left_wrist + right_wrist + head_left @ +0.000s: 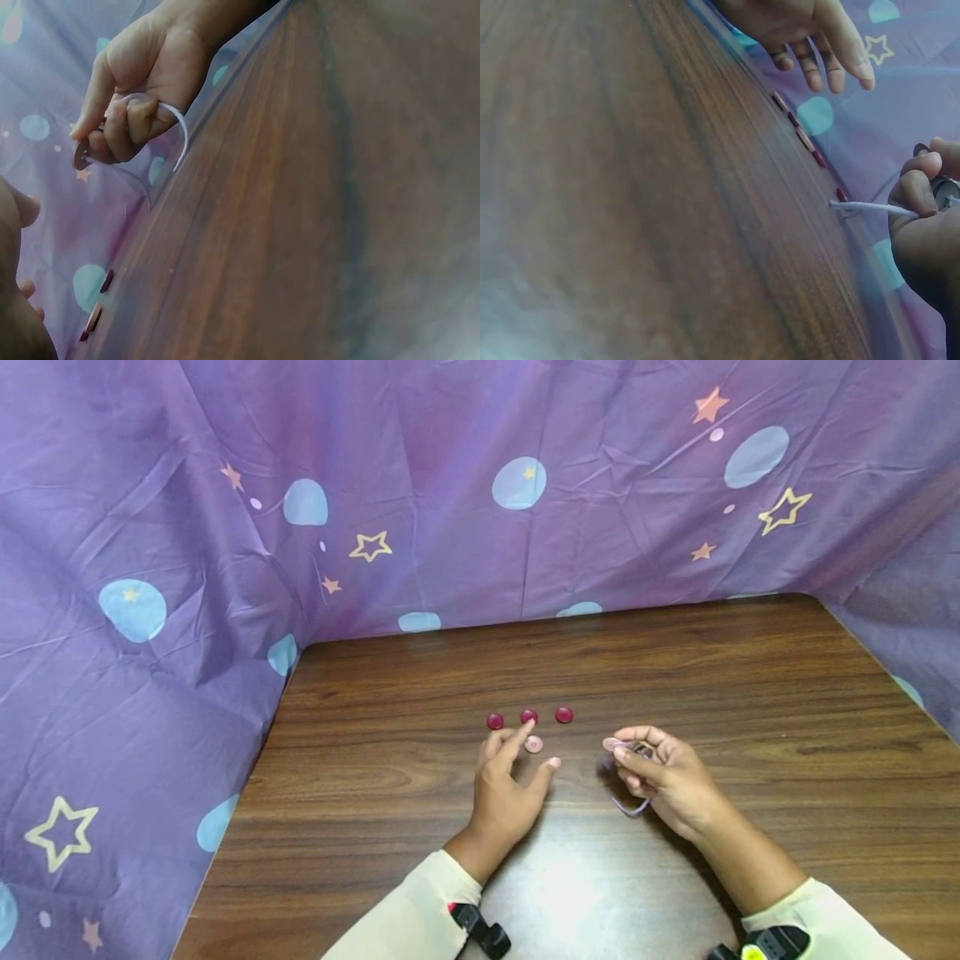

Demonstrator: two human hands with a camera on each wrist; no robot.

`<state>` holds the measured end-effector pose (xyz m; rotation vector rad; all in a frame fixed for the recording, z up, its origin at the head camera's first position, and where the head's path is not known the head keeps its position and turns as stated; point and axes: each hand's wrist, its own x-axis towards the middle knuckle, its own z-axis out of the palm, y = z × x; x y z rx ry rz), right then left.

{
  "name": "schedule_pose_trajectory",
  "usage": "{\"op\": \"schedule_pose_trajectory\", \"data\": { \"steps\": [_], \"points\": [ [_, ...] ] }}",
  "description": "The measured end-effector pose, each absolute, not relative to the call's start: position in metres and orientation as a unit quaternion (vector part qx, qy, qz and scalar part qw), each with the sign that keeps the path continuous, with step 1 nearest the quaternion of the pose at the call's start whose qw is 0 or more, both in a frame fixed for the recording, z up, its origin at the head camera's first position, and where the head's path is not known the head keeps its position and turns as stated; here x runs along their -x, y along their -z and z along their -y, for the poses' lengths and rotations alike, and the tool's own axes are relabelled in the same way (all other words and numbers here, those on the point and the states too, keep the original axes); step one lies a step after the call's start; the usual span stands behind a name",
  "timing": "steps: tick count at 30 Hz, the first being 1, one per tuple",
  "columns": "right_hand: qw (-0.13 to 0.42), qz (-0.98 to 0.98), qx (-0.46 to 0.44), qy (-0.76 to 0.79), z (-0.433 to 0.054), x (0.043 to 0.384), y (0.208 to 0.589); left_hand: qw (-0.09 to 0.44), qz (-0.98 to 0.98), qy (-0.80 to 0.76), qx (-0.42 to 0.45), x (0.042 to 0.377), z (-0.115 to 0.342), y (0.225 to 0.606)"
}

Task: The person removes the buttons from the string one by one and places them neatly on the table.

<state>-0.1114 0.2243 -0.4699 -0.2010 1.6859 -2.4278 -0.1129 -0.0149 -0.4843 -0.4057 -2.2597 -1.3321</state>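
Observation:
My left hand is over the table with its fingers spread and holds nothing. Its index fingertip overlaps the middle dark red button; whether they touch I cannot tell. A pale pink button lies on the table between the left index finger and thumb. Farther right, my right hand pinches another pale pink button between thumb and finger. A light purple cord hangs in a loop from that hand; the left wrist view shows the cord passing through the curled fingers.
Two more dark red buttons, one on the left and one on the right, lie in a row with the middle one. A purple patterned cloth hangs behind the brown wooden table.

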Motion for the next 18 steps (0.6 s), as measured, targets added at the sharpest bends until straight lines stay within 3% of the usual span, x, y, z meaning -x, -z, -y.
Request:
{"op": "schedule_pose_trajectory", "data": {
  "steps": [6,18],
  "points": [
    [0.094,-0.569,0.073,0.814,-0.2242,0.111,0.469,0.218,0.798,0.531,0.185,0.1111,0.013,0.486],
    [0.117,-0.578,0.111,0.8,-0.2246,0.11,0.4698,0.107,0.777,0.575,0.235,0.108,0.012,0.4849]
  ]
}}
